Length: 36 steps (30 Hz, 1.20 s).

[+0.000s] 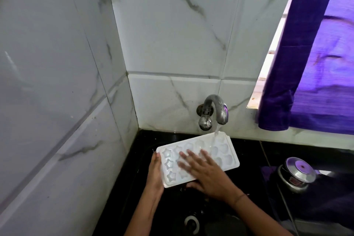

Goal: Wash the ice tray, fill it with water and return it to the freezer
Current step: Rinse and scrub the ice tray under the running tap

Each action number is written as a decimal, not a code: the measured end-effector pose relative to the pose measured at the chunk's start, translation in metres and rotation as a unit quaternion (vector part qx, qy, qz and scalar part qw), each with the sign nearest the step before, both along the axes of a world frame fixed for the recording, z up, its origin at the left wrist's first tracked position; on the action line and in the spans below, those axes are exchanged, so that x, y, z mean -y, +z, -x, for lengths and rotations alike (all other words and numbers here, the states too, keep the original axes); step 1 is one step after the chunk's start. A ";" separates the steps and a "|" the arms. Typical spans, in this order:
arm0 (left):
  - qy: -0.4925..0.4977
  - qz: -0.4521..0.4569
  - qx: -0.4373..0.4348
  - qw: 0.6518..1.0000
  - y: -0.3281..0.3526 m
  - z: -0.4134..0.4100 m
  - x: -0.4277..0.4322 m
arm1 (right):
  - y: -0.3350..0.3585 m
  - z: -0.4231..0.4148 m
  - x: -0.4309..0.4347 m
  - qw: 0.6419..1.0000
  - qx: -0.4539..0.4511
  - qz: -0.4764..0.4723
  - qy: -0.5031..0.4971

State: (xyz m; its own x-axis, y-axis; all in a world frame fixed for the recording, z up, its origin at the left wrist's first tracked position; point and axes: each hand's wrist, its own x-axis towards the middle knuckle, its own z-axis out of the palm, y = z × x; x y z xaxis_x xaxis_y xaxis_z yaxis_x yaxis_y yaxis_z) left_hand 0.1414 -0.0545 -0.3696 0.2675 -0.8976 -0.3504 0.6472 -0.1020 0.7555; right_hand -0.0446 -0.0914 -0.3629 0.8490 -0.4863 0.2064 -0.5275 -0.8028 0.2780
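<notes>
A white ice tray (224, 157) with star and heart moulds is held over a black sink (134, 188), tilted toward me. Water runs from the metal tap (220, 109) onto the tray's far right end. My left hand (155, 174) grips the tray's near left edge from below. My right hand (205, 172) lies flat on the tray's moulds with its fingers spread and blurred, thumb under the front edge.
The sink sits in a corner of grey-veined white wall tiles. A round drain (191, 222) shows at the sink bottom. A steel pot with a lid (297, 174) stands on the black counter at right. A purple curtain (316, 63) hangs over the window above it.
</notes>
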 end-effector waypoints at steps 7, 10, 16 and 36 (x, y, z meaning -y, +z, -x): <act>0.065 -0.051 0.074 0.994 -0.007 -0.028 -0.006 | 0.039 0.058 0.069 0.963 0.198 -0.004 -0.184; 0.061 -0.069 0.057 0.994 -0.013 -0.026 -0.010 | 0.062 0.030 0.085 0.866 0.337 -0.220 -0.297; 0.044 -0.083 0.051 0.994 -0.014 -0.013 -0.019 | 0.069 -0.026 0.116 0.777 0.342 -0.343 -0.402; -0.029 -0.091 0.064 0.993 -0.025 0.012 -0.009 | -0.001 0.099 0.001 0.600 0.500 -0.517 -0.350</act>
State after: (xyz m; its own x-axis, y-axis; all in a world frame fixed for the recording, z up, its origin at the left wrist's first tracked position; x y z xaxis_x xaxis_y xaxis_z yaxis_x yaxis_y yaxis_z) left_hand 0.1296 -0.0458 -0.3944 0.2697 -0.8381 -0.4742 0.5361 -0.2784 0.7969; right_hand -0.1435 -0.0921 -0.3636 0.0650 -0.9585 -0.2777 -0.3247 0.2428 -0.9141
